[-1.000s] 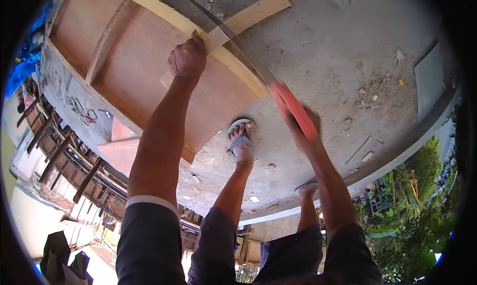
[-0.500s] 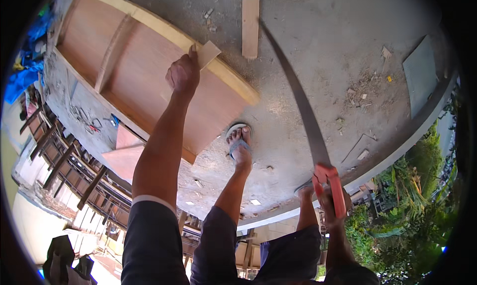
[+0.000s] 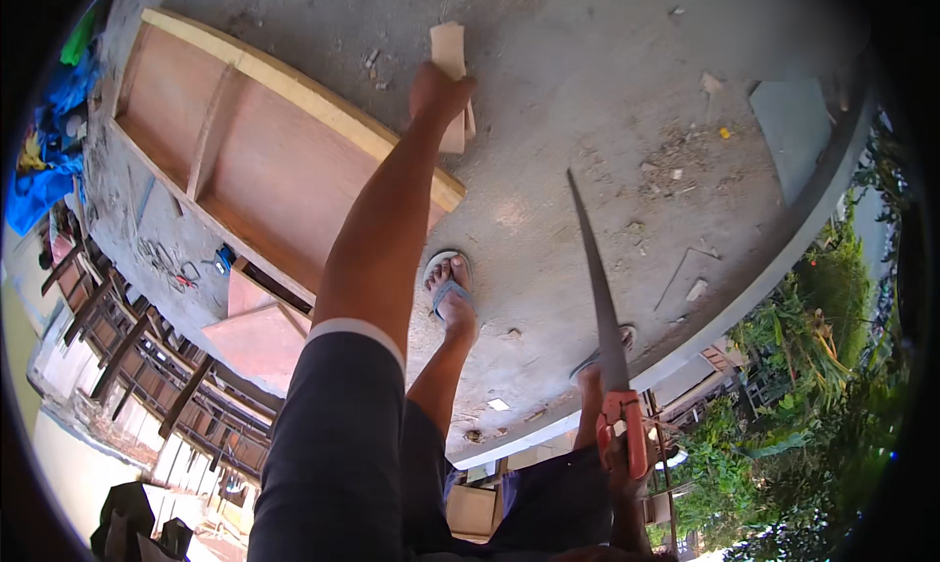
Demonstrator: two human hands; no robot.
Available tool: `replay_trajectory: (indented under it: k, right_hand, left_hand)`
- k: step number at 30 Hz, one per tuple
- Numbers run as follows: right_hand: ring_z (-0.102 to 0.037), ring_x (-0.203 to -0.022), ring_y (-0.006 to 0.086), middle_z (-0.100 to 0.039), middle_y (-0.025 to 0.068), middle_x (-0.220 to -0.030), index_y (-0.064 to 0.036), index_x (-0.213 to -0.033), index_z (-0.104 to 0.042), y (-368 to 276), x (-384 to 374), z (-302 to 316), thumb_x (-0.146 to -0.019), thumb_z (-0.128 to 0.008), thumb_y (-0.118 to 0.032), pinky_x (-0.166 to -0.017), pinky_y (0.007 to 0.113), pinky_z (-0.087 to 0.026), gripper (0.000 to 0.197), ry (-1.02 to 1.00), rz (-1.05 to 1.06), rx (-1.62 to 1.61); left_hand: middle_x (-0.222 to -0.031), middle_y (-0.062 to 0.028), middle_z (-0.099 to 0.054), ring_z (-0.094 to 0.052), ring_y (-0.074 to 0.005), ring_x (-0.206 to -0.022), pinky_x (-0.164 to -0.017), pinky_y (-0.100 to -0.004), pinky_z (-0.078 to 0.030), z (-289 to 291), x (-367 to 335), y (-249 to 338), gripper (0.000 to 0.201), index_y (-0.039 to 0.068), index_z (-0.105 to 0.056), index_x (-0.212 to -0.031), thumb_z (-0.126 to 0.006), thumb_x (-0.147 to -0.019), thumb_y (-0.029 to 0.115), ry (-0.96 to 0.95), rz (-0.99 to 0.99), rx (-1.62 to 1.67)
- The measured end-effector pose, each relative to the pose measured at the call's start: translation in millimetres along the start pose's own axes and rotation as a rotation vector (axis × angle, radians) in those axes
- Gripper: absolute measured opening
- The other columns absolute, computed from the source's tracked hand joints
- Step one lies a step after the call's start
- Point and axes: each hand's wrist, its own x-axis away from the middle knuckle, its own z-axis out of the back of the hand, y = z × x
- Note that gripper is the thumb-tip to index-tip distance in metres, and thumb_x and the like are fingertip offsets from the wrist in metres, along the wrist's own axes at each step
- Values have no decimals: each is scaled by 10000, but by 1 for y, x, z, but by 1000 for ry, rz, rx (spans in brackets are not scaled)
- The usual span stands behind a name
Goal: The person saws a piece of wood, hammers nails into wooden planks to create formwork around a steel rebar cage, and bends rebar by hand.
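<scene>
My left hand (image 3: 441,94) reaches far forward, its fingers closed around a short, pale wooden board (image 3: 447,45). Wood shows above and below the fist, with a second edge beside it, so two pieces seem to overlap there; the hand hides how they meet. Low on the right, my right hand (image 3: 619,461) grips the red handle of a handsaw (image 3: 599,288). Its long, dark, tapering blade points forward and slightly left over the floor. Left of my reaching arm lies a wooden frame panel (image 3: 279,165) with a thin plywood face and a cross rib.
The concrete floor (image 3: 548,102) carries wood scraps and sawdust (image 3: 676,156). A grey flat sheet (image 3: 791,131) lies by the right edge, with plants (image 3: 822,366) beyond. My sandalled foot (image 3: 452,298) stands near the panel; pinkish plywood offcuts (image 3: 259,337) and blue sheeting (image 3: 44,185) are left.
My left hand has moved right and forward from over the panel, carrying the small board to the one on the floor. The saw has drawn back toward me.
</scene>
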Motion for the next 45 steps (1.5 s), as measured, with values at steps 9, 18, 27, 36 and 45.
replay_trajectory:
  k: [9,18,27,36,45]
  right_hand:
    - [-552,-691,120,-622,29,-788,-22,-959,-653,-66,80,39,-934,-722,-246,-621,313,-458,236,-40,-81,61]
    - [-524,-586,85,-624,12,-740,-20,-1079,-693,-158,158,45,-949,-726,-234,-536,275,-411,252,5,-9,198]
    - [-387,-434,49,-468,-34,-604,-55,-988,-621,-160,159,53,-1004,-632,-198,-421,234,-297,144,-323,134,187]
    - [-537,-540,153,-529,15,-650,-88,-972,-583,-169,166,34,-1019,-516,-427,-503,299,-427,349,-471,-307,-207]
    - [-541,-579,162,-585,50,-689,-49,-928,-600,-166,176,-20,-827,-644,-138,-561,316,-435,142,-618,-437,390]
  left_hand:
    - [-1095,-121,-677,-695,-293,-1081,-961,-457,-558,169,202,-19,383,45,-587,-1256,-648,-913,205,-585,231,1483]
    - [-1271,-74,-642,-640,-244,-1209,-974,-499,-500,322,444,-170,625,126,-413,-1489,-682,-928,191,-403,491,1432]
    - [-1132,-81,-665,-661,-242,-1027,-836,-474,-534,308,765,-327,468,81,-589,-1215,-796,-834,259,-86,1166,997]
    - [-1181,-225,-712,-683,-354,-1111,-914,-455,-540,242,964,-319,661,-36,-669,-1229,-849,-678,282,-321,1246,557]
    - [-1227,-302,-663,-639,-433,-1184,-972,-473,-521,239,867,-397,830,-69,-537,-1319,-811,-747,467,-262,1203,619]
